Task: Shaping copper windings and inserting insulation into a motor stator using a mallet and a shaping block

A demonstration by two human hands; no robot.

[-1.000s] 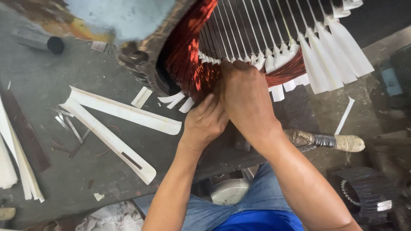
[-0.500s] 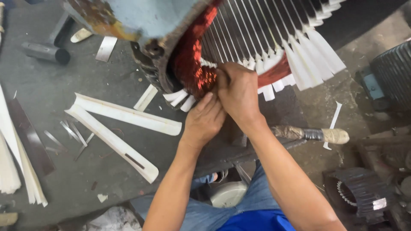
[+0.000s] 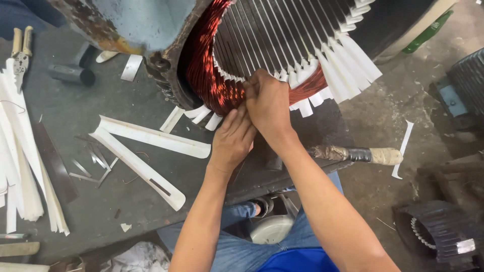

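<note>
Head view, looking down. A large motor stator [image 3: 282,35] with a rusted blue housing lay on its side on the dark surface [image 3: 126,201], its open end toward the person. Red copper windings [image 3: 212,75] ringed the bore, and white insulation strips [image 3: 348,65] fanned out of the slots. Two long white folded strips [image 3: 151,138] lay on the surface to the left, with a stack of white paper strips [image 3: 20,166] near its left edge. The right hand [image 3: 267,103] pressed against the windings at the bore's lower rim, its grip closed on the copper wire; the left hand [image 3: 233,141] lay just below, fingers touching the right hand, its grip not discernible. A wrapped tool handle [image 3: 363,154] rested beside the right forearm. Pliers [image 3: 21,48] lay at far left.
</note>
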